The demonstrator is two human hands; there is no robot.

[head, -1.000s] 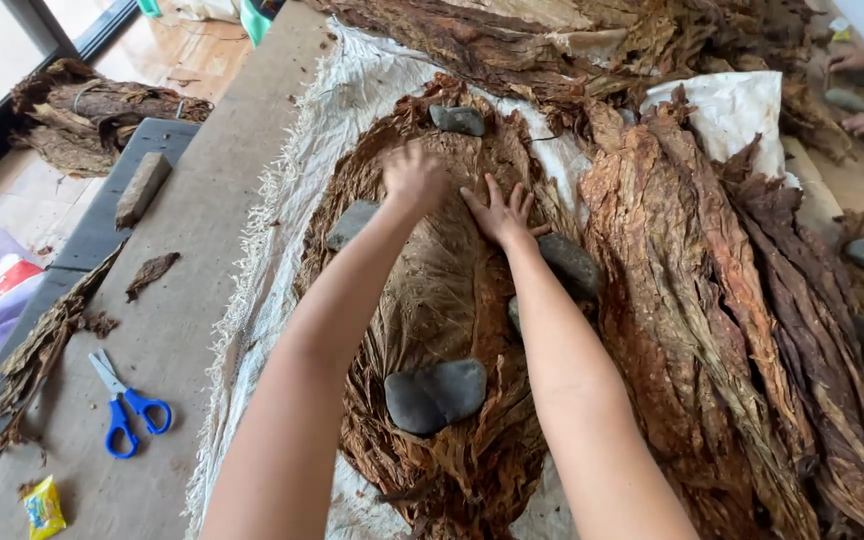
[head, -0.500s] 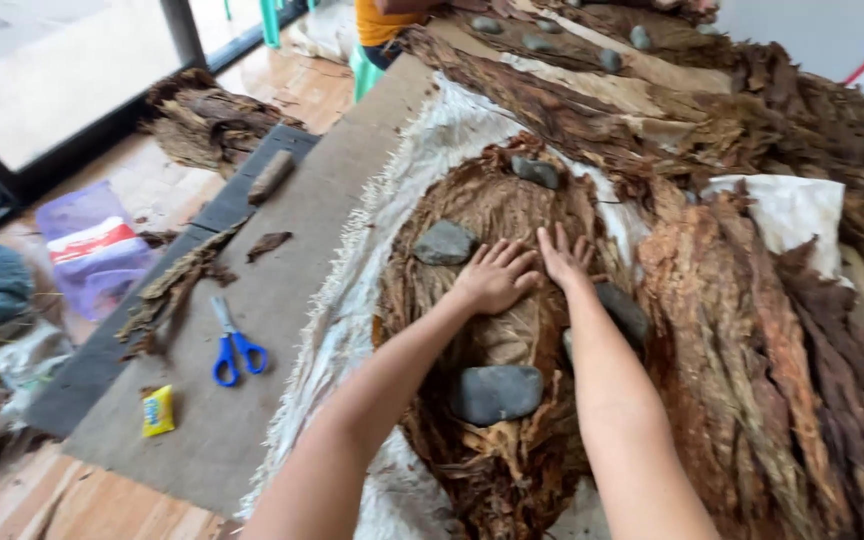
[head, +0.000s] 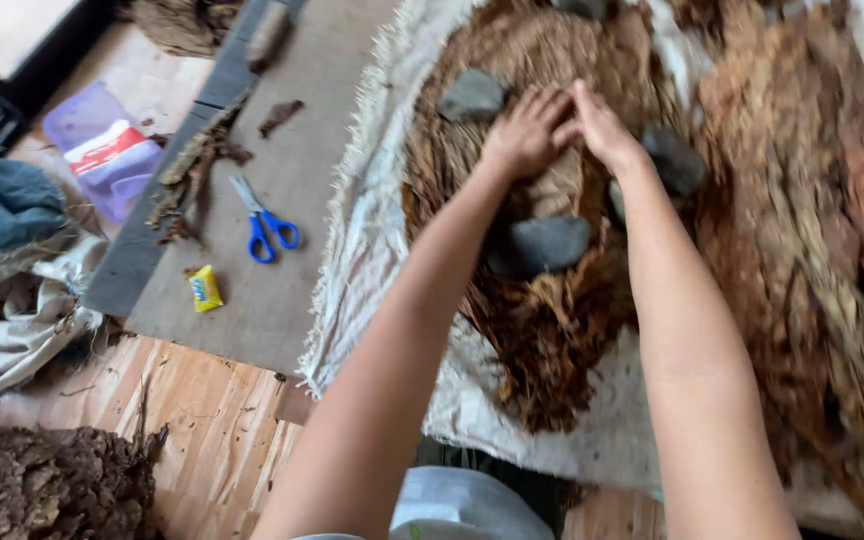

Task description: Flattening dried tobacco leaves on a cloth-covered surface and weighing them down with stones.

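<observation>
Head view, and I'm looking down at both arms stretched out over a round pile of dried brown leaves (head: 542, 300) spread on a fringed white cloth (head: 372, 250). My left hand (head: 524, 130) lies palm-down on the leaves, fingers spread flat and gripping nothing; my right hand (head: 602, 125) presses down just beside it, fingers together and flat, the two hands touching at the fingertips. Grey stones sit on the pile around them: one stone (head: 472, 95) just left of the left hand, a larger flat stone (head: 542, 243) nearer to me between my forearms, and another dark stone (head: 674, 160) just right of the right wrist. To the right lies a second long heap of brown leaves (head: 802, 230). Off to the left, on a grey mat (head: 282, 290), I see blue-handled scissors (head: 264, 225) and a small yellow packet (head: 205, 288), well apart from the hands. A purple plastic bag (head: 107, 150) sits farther left on the wooden floor (head: 202, 420).
</observation>
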